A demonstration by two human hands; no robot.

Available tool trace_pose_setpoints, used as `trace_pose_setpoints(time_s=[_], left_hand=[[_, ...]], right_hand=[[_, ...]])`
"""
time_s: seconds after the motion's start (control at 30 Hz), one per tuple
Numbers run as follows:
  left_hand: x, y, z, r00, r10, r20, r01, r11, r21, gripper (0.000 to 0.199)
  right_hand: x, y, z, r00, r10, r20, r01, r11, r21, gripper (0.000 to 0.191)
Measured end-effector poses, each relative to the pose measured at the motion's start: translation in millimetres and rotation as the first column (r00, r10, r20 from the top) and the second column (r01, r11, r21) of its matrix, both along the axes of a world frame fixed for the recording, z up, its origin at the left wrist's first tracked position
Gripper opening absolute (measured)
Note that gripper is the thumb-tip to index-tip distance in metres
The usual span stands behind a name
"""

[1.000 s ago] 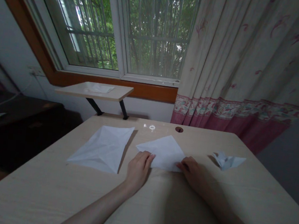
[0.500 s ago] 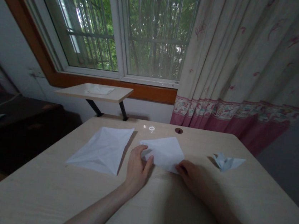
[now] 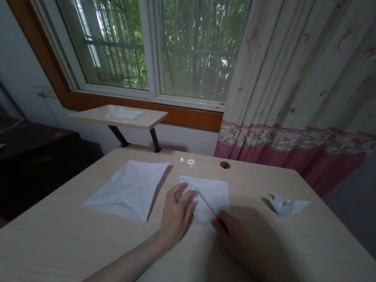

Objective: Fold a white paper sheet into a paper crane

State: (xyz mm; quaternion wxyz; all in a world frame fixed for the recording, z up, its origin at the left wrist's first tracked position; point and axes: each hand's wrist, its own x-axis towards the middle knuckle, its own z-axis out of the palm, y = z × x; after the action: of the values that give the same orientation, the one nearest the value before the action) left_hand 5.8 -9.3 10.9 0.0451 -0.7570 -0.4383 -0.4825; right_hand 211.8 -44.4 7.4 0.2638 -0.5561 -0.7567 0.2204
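Note:
A small white paper lies on the desk between my hands, with a raised fold line running diagonally across it. My left hand rests on its left side, fingers spread and bent over the sheet. At the lower right edge my right hand pinches the paper with closed fingers. To the left lies a larger creased white sheet, flat on the desk. A folded white paper figure stands on the right side.
The pale wooden desk has a round cable hole near its back edge. A raised shelf at the back left bears a crumpled white paper. Behind hangs a curtain beside a window.
The small paper has turned, and a diagonal fold line now shows between my hands. My right hand has shifted slightly left and toward me; my left fingers have moved slightly right.

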Motion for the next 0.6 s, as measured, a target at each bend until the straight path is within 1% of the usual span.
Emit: trace_pose_setpoints(time_s=[0.17,0.27,0.37,0.47,0.6], left_hand=[[0.0,-0.4,2.8,0.997,0.001,-0.075,-0.008,0.997,-0.083,0.021],[-0.4,-0.8,4.2,0.994,-0.004,-0.113,-0.008,0.995,-0.1,0.022],[-0.4,-1.3,4.6,0.987,-0.025,-0.159,0.009,0.995,-0.102,0.022],[0.1,-2.0,4.1,0.981,-0.049,-0.185,0.026,0.992,-0.123,0.026],[0.8,-2.9,3.3,0.981,-0.076,-0.18,0.048,0.987,-0.156,0.032]], right_hand=[[-3.5,-2.1,-1.3,0.999,0.024,0.034,-0.024,1.0,0.011,0.022],[-3.5,-1.5,-2.7,0.999,0.015,0.038,-0.016,1.0,0.013,0.023],[-3.6,-0.8,-5.0,1.0,0.013,0.006,-0.014,0.999,0.032,0.021],[-4.5,-1.2,-4.6,1.0,0.01,-0.009,-0.01,0.999,0.038,0.018],[-5.6,-3.0,1.0,1.0,-0.007,0.019,0.006,0.999,0.047,0.008]])
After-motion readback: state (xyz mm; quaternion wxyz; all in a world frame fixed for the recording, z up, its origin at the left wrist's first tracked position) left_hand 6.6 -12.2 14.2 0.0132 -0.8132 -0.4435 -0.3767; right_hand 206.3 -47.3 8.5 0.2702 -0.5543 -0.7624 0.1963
